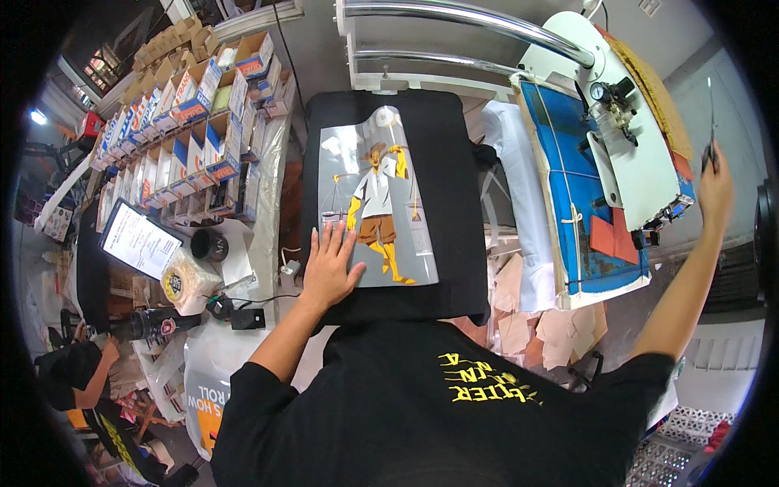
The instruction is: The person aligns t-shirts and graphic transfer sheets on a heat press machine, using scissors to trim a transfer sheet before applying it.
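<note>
A black garment lies spread flat in front of me. On it rests a glossy transfer film sheet printed with a cartoon figure in a hat, white shirt and brown shorts; its top edge curls up. My left hand lies flat on the sheet's lower left part, fingers spread. Far out to the right, my right hand is raised and closed around the dark handle of what look like scissors, their thin metal blade pointing up.
On the right stands a press machine with a pressure gauge and a blue bed. White rolled material lies beside it. Boxes, a clipboard, a tape roll and a black mug are at left. Another person is lower left.
</note>
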Available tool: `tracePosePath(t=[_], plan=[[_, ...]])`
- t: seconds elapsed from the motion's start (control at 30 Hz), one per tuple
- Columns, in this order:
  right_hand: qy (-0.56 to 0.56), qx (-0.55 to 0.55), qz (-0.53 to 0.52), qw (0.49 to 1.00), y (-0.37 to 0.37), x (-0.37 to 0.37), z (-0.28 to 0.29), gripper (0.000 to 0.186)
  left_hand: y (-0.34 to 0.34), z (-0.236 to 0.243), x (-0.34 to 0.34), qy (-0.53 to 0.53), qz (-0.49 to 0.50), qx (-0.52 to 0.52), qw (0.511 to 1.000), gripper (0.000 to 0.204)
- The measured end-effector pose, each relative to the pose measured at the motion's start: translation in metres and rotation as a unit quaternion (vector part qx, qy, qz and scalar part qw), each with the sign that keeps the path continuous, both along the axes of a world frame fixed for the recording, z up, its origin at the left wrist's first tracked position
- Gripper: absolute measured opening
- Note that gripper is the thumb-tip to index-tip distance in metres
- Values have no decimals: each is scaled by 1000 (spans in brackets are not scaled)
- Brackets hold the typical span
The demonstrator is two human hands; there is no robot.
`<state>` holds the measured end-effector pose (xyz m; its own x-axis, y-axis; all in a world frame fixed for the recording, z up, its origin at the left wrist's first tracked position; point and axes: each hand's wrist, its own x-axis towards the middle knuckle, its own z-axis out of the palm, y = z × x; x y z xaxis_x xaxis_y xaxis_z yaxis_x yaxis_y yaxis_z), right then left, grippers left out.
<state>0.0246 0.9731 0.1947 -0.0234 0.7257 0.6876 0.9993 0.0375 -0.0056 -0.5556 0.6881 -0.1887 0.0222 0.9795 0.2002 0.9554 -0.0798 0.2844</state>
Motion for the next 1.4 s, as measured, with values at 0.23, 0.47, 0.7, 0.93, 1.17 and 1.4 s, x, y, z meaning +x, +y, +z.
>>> tracePosePath(t=[0.23,0.47,0.7,0.93,1.17,1.4], plan=[[-117,-163,-184,962,136,67,-19,35,-9,5,5,10,52,-2,999,68],[-153,-191,-226,943,138,70,-26,30,-1,-1,-5,-14,-7,4,1000,67],[37,-73,343,936,-55,-209,-253,35,11,1,1,7,-20,3,1000,68],[-31,-297,315,901,-173,-278,-382,69,7,2,2,8,-20,-6,1000,65],[51,-282,351,891,-170,-272,-382,64,1,-3,-20,-82,3,67,994,55],[65,-269,358,892,-168,-267,-392,56,-6,0,-23,-75,1,55,996,53]])
